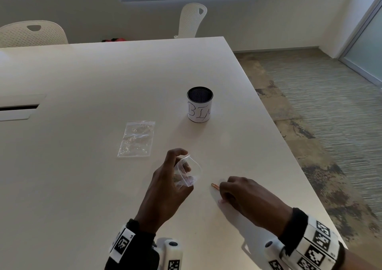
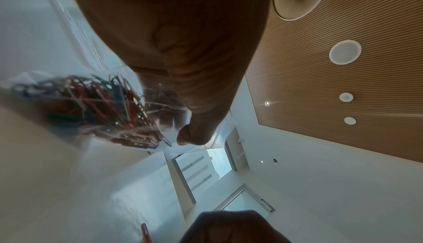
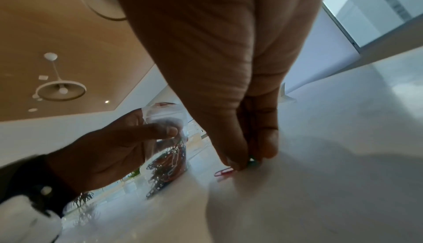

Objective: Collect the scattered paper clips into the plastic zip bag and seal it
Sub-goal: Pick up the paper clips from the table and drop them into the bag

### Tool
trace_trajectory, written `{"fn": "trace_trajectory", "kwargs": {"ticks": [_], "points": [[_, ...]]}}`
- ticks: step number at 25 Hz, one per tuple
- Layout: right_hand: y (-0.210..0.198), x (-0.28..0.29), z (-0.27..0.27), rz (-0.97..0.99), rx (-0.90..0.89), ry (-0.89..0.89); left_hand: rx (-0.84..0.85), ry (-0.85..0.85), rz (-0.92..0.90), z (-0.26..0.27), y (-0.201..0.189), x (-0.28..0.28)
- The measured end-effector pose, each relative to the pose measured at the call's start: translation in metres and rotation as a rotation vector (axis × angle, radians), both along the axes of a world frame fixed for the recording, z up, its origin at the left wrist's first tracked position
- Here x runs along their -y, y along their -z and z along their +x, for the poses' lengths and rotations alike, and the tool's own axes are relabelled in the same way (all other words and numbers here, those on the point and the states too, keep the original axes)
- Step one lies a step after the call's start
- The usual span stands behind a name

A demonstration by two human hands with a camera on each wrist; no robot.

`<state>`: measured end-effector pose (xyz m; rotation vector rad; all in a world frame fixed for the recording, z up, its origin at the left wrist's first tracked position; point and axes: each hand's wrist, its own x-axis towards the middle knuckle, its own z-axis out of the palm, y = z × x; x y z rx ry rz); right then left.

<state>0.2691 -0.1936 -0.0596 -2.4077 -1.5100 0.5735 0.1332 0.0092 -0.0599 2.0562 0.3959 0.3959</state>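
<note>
My left hand [image 1: 182, 162] holds a clear zip bag [image 1: 187, 172] just above the white table, its mouth open toward the right. Several coloured paper clips [image 2: 103, 105] fill the bag's bottom, also seen in the right wrist view as a bunch of paper clips [image 3: 169, 160]. My right hand [image 1: 222, 193] rests on the table just right of the bag. Its thumb and fingertips [image 3: 238, 161] pinch a small green clip [image 3: 253, 161] against the surface. A red paper clip [image 1: 215, 186] sticks out beside the thumb, seen as the red clip [image 3: 223, 172].
A second clear zip bag [image 1: 136, 139] lies flat farther back on the left. A black mesh cup with a white label [image 1: 199, 104] stands behind it on the right. The table's right edge [image 1: 289, 145] runs close to my right arm. White chairs [image 1: 31, 34] stand beyond.
</note>
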Motion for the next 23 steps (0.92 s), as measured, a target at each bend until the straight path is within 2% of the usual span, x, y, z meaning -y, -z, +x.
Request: {"fn": "trace_trajectory", "kwargs": {"ticks": [8, 13, 18, 23], "points": [[-0.01, -0.008, 0.004, -0.095, -0.079, 0.072, -0.002, -0.011, 0.009, -0.003, 0.001, -0.003], [-0.023, -0.007, 0.011, 0.033, -0.091, 0.179, -0.002, -0.01, 0.007, -0.002, 0.001, -0.002], [-0.013, -0.018, 0.014, 0.107, -0.097, 0.235, 0.0, -0.003, 0.027, 0.0, 0.0, -0.001], [-0.001, -0.035, 0.008, 0.05, -0.075, 0.195, -0.003, -0.006, 0.023, 0.001, 0.0, -0.001]]}}
